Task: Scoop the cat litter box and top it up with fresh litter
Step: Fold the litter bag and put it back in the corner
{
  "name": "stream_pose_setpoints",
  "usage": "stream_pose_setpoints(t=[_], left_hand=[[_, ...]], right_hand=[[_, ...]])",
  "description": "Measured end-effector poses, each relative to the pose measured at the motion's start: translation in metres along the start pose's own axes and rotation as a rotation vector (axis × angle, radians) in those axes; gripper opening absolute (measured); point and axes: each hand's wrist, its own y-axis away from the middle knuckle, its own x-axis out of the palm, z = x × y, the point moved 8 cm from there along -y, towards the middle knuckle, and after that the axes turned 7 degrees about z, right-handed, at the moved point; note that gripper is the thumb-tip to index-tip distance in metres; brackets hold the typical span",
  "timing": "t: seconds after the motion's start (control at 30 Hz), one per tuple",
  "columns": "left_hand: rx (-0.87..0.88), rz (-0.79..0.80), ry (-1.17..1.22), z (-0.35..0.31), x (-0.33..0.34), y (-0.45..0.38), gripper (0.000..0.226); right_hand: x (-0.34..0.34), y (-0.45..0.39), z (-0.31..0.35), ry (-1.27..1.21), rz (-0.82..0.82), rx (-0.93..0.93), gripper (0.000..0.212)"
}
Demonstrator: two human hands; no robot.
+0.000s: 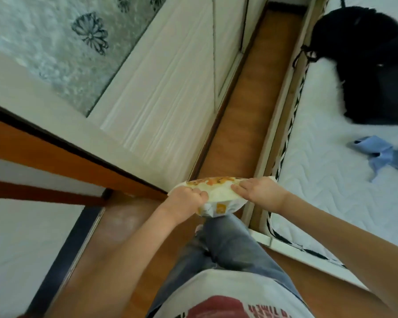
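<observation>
A white bag of cat litter with orange print hangs in front of my legs, held up over the wooden floor. My left hand grips its left top edge with curled fingers. My right hand grips the right top edge. The bag's lower part rests against my knee in grey jeans. No litter box or scoop is in view.
A white wardrobe with a frosted flower-pattern door stands on the left. A bed with a white mattress lies on the right, carrying a black backpack and a blue cloth. A narrow strip of wooden floor runs between them.
</observation>
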Motion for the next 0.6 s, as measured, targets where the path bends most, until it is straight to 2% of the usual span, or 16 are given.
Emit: stream_pose_setpoints(t=[0.1,0.3,0.47,0.6], left_hand=[[0.043,-0.051,0.005,0.033,-0.016,-0.039,0.035],[0.088,-0.084,0.079,0.083,-0.05,-0.137,0.034],[0.128,-0.002,0.083,0.113,-0.084,-0.225,0.043],[0.133,0.04,0.069,0.138,-0.105,-0.296,0.044]], right_hand=[[-0.013,-0.011,-0.043,0.002,-0.032,0.077,0.085],[-0.015,-0.031,-0.147,0.008,0.032,0.172,0.088],[-0.011,-0.047,-0.242,-0.016,0.159,0.19,0.07],[-0.021,-0.052,-0.312,-0.037,0.18,0.208,0.065]])
